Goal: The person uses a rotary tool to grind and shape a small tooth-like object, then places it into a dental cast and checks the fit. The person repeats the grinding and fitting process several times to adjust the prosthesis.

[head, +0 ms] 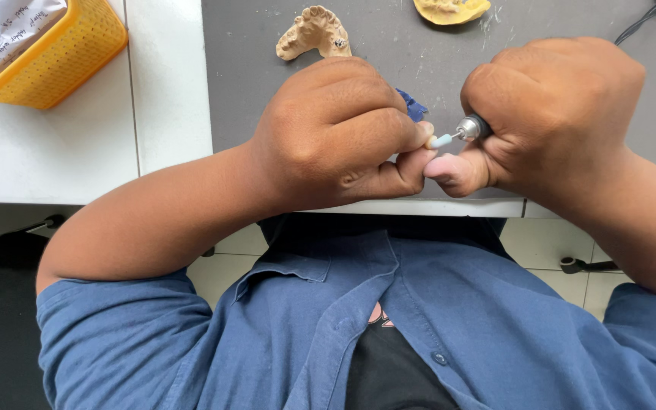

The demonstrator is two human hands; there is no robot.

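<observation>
My right hand (556, 114) is closed around a metal rotary handpiece (472, 127) whose pale blue-white polishing tip (440, 140) points left. My left hand (335, 137) is curled into a fist right beside it, its thumb and forefinger pinching a small piece against the tip; the piece itself is hidden by the fingers. A bit of blue material (413, 106) shows behind the left knuckles. Both hands hover over the near edge of a grey mat (244, 83).
A tan plaster dental arch model (314, 34) lies on the mat behind my left hand, and a yellow one (451, 9) sits at the top edge. A yellow perforated basket (58, 57) holding paper stands on the white table (77, 144) at left. A black cable (643, 19) runs off top right.
</observation>
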